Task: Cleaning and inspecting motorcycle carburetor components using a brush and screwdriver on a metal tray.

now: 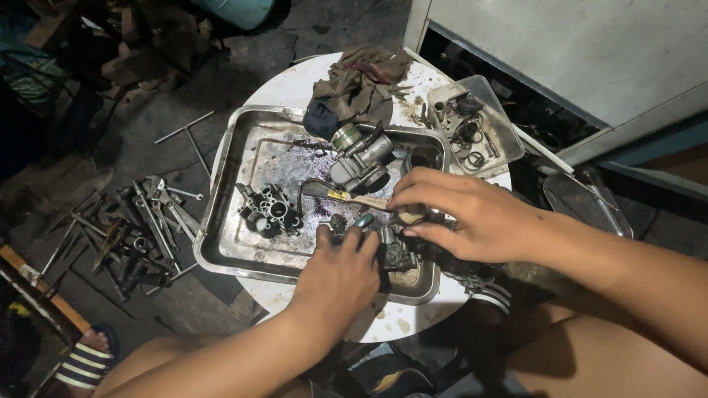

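Evidently mid-strip: the left hand [335,276] steadies a small carburetor part [398,254] at the metal tray's [228,243] near edge, while the right hand [472,214] pinches a fitting on it; next calls for delicate fingertip turning.

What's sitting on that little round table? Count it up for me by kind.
Metal tray: 1
Clear plastic box of small parts: 1
Rag: 1
Carburetor-like metal bodies in the tray: 2, the silver one and the dark one
Brush: 1
Total: 6, leaving out the small bits under the left hand and right hand.
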